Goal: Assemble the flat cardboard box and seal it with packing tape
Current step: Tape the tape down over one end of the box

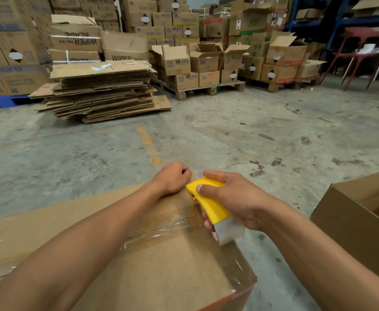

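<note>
A brown cardboard box [166,265] fills the lower middle, its top flaps closed and streaked with clear packing tape [161,223] along the seam. My right hand [235,198] grips a yellow tape dispenser [208,198] with a clear roll, held at the box's far right edge. My left hand [173,178] lies with curled fingers on the far edge of the box, pressing the tape end down right beside the dispenser's nose.
An open, empty cardboard box [359,212] stands on the floor at the right. A tall stack of flat cartons [101,90] lies ahead left. Pallets of stacked boxes [202,63] line the back, a red chair [359,55] far right. Bare concrete floor lies between.
</note>
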`<state>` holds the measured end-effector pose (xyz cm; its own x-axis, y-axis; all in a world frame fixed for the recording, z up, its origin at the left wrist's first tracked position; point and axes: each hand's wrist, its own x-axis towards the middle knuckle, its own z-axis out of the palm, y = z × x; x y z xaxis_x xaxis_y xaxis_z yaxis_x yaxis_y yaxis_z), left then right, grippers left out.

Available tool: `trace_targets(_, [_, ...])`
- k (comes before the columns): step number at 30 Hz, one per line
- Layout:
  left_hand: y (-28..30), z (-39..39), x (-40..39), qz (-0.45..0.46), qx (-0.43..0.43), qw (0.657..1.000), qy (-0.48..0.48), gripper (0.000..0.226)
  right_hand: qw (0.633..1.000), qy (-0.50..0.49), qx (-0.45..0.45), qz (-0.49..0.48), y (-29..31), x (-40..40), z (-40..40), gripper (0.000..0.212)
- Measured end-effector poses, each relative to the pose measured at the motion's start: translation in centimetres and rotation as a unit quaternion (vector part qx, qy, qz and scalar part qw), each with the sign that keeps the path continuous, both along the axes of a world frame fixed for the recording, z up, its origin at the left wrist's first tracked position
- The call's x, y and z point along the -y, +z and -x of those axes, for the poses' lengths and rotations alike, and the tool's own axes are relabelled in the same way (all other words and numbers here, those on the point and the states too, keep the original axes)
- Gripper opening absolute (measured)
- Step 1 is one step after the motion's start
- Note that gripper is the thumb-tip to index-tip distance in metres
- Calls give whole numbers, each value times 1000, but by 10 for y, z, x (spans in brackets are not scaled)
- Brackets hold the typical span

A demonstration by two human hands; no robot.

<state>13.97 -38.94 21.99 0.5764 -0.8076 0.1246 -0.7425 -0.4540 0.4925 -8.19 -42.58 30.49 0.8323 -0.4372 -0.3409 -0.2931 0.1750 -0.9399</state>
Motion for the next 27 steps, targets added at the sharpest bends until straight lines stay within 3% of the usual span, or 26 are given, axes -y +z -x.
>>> trace_targets(6, [5,2,0,-83,28,996,-19,35,1000,-13,1,17,-1,-3,0,61])
trace_targets(9, [9,13,-3,16,14,998,-63,42,1000,-4,5,31,-2,-2,2,61])
trace_targets(11, [6,16,-8,42,-52,991,-115,41,999,7,6,35,0,-2,4,49])
trace_targets(13, [1,10,-14,-6,-76,986,-150,45,1000,14,11,24,1,-2,4,23])
trace_targets(16, [-1,4,-17,-68,-21,978,-197,48,1000,16,1,26,1,-2,0,15])
trace_targets(20, [-3,5,-18,-76,35,973,-213,44,999,19,-17,34,2,-5,-1,11])
trace_targets(23, [-3,0,-21,-103,56,968,-220,50,999,14,-21,21,5,-6,9,11])
trace_targets(27, [-3,-4,-22,-121,71,963,-229,57,996,41,-70,36,4,-7,37,55])
